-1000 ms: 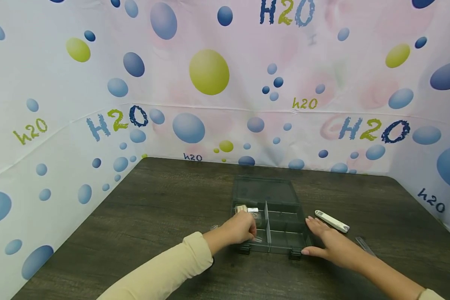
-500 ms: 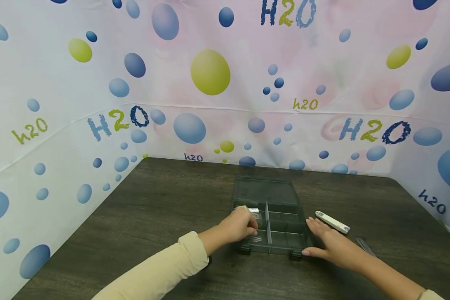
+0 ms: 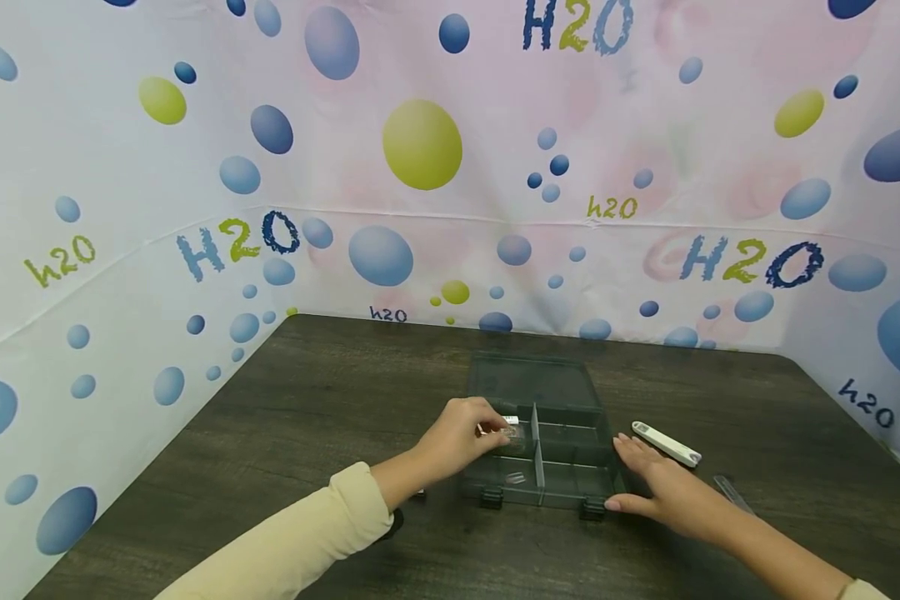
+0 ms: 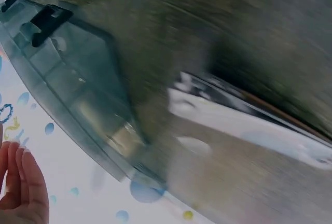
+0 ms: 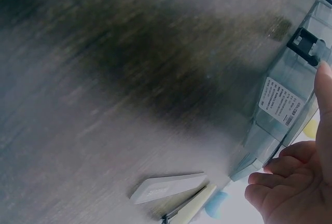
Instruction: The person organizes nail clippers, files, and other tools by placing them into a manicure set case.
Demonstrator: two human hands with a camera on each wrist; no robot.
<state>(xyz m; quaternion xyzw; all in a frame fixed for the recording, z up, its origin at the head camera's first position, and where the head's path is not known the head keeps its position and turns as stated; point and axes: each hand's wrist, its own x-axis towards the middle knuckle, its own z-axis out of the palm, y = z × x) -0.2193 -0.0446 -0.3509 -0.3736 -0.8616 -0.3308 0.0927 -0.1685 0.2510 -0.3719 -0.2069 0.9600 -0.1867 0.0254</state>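
From up top, the head camera looks forward and down, wide across the bench [image 3: 330, 400] to the patterned sheet [image 3: 480, 192]; the wrist cameras sit far nearer, both tipped askew, left framing the box [image 3: 537, 454] on its left, right on its right, all three sharing it.

The box [image 3: 581, 479] is open above, dividers [image 3: 536, 423] blocking sideways.

Two hands [image 3: 456, 437] and one box [image 3: 577, 478] are seen.
On the box, two latches [image 3: 491, 497] and one lid [image 3: 532, 379] are counted; right of it, one white tool [image 3: 666, 444] and one clear strip [image 3: 733, 493].
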